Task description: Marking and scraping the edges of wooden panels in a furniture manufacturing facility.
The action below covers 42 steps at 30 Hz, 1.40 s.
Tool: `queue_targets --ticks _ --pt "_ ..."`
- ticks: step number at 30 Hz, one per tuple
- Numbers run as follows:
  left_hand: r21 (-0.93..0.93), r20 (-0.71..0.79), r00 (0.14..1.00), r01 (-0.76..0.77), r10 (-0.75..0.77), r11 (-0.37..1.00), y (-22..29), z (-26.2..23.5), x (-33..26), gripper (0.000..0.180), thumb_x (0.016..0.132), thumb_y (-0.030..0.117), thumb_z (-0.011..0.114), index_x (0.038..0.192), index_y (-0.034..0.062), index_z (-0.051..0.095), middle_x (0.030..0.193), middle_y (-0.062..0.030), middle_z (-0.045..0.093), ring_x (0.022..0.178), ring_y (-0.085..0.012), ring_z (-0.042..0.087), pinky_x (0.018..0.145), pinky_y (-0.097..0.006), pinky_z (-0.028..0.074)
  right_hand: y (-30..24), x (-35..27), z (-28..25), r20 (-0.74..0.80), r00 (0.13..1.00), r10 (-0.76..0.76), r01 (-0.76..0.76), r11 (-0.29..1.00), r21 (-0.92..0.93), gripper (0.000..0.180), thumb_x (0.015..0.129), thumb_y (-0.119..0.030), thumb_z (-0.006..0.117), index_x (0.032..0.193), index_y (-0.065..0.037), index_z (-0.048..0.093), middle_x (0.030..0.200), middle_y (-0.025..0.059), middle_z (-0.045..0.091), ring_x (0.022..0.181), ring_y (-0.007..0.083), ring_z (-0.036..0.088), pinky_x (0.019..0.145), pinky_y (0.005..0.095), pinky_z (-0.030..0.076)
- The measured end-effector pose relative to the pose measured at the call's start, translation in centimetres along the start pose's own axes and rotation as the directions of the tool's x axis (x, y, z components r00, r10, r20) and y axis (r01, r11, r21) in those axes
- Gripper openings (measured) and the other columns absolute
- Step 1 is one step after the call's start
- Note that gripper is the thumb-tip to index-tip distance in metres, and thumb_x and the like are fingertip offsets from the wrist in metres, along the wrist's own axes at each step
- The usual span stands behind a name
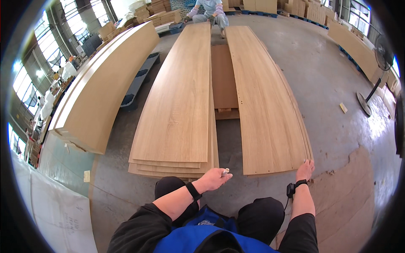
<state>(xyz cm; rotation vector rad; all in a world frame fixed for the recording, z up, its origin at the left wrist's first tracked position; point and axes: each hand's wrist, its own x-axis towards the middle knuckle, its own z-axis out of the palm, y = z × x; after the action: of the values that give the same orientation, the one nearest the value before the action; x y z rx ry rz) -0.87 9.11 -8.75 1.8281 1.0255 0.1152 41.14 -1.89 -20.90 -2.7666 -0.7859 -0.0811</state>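
Observation:
Two stacks of long wood-grain boards run away from me. My left hand [214,179] is closed around a small pale object [226,172] whose kind I cannot make out. It is near the close right corner of the left board stack [173,122], whose boards lie slightly fanned at this end. At the near right corner of the right board stack [270,118], my right hand [305,170] rests with its fingers on the edge. Whether those fingers grip the board is hard to see. Small dark holes dot the right stack's top board.
Between the stacks lies a brown panel [224,78]. A co-worker [206,12] crouches at the far end. Long cartons [105,92] stand on a pallet at left. Flat cardboard [346,198] lies at right, and a pedestal fan [373,84] stands beyond it.

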Motion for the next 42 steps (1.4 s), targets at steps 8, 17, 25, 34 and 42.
queue_targets --ticks 8,17,25,34,42 --pt "-0.002 0.064 0.998 0.029 -0.028 1.0 0.1 0.4 0.4 0.038 0.094 0.037 0.055 0.08 0.0016 0.057 0.064 -0.0068 0.057 0.062 -0.0183 0.055 0.062 -0.034 0.046 1.0 -0.1 0.5 -0.069 0.997 -0.018 0.019 1.0 0.013 0.022 0.093 -0.01 0.045 0.111 -0.003 0.056 0.133 0.0101 0.043 0.123 0.0311 0.041 0.094 0.04 0.046" --pt "0.045 0.021 0.999 -0.034 0.033 0.998 -0.3 0.6 0.4 0.031 0.094 0.032 0.054 0.086 0.0025 0.057 0.069 -0.0092 0.058 0.067 -0.0229 0.056 0.067 -0.034 0.046 1.2 0.3 0.8 -0.055 0.998 -0.035 0.035 0.999 0.001 0.023 0.092 -0.009 0.044 0.111 -0.003 0.056 0.131 0.0105 0.043 0.122 0.0327 0.042 0.095 0.0412 0.045" --pt "0.428 -0.217 0.763 -0.487 0.609 0.761 3.5 -1.6 -1.2 0.011 0.078 0.012 0.066 0.089 0.0111 0.062 0.097 -0.005 0.062 0.099 -0.026 0.058 0.085 -0.037 0.046 0.7 0.2 0.3 -0.045 0.998 -0.041 0.041 0.999 0.004 0.026 0.091 -0.007 0.046 0.115 -0.002 0.055 0.131 0.0134 0.044 0.122 0.0355 0.042 0.1 0.041 0.039" --pt "0.564 -0.447 0.837 -0.01 0.316 0.825 -0.7 -3.7 -0.3 0.028 0.079 0.014 0.067 0.107 0.0171 0.068 0.135 -0.0026 0.05 0.135 -0.0263 0.034 0.112 -0.051 0.021 0.7 0.0 0.3 0.016 1.0 -0.024 0.025 1.0 -0.019 0.028 0.092 -0.009 0.042 0.116 -0.002 0.054 0.137 0.0113 0.04 0.125 0.0322 0.04 0.099 0.0393 0.042" --pt "0.557 -0.363 0.878 -0.064 0.312 0.828 -0.8 -2.4 -0.1 0.026 0.081 0.016 0.066 0.107 0.0157 0.068 0.138 -0.0024 0.048 0.137 -0.028 0.032 0.112 -0.053 0.021 0.7 0.4 0.3 0.023 1.0 -0.02 0.021 0.999 -0.037 0.029 0.092 -0.009 0.043 0.118 -0.003 0.053 0.14 0.0115 0.038 0.126 0.0336 0.039 0.1 0.0398 0.041"
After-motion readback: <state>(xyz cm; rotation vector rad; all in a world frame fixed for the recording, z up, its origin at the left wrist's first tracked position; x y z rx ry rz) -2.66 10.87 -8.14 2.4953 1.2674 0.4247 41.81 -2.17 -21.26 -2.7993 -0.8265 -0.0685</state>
